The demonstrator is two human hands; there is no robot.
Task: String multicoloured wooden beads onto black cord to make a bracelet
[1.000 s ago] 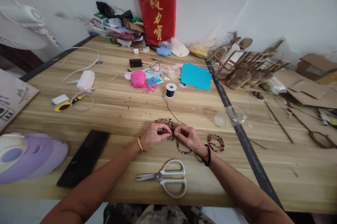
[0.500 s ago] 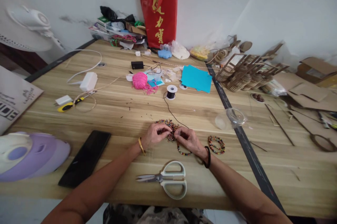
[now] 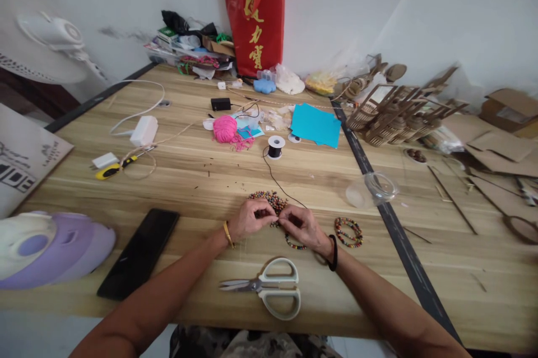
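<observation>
My left hand (image 3: pixel 253 217) and my right hand (image 3: pixel 303 224) meet fingertip to fingertip over a small heap of multicoloured beads (image 3: pixel 269 196). The thumb and forefinger of the left are pinched together; whatever lies between them is too small to make out. My right hand is closed in a pinch on a thin black cord (image 3: pixel 275 180), which runs back to a white-rimmed spool (image 3: pixel 276 148). A curved strand of threaded beads (image 3: pixel 296 244) lies on the table beneath that hand. Right of it rests a coiled bead bracelet (image 3: pixel 348 232).
White-handled scissors (image 3: pixel 279 289) lie near the front edge, blades pointing left. A black phone (image 3: pixel 138 254) and a purple-white appliance (image 3: pixel 63 249) sit at left. Farther back are pink yarn (image 3: pixel 225 129), blue sheets (image 3: pixel 316 125) and a clear round container (image 3: pixel 379 187).
My fingertips have come together, the left moving slightly right towards the right hand. The whole view has shifted a little, and the things on the table lie as before.
</observation>
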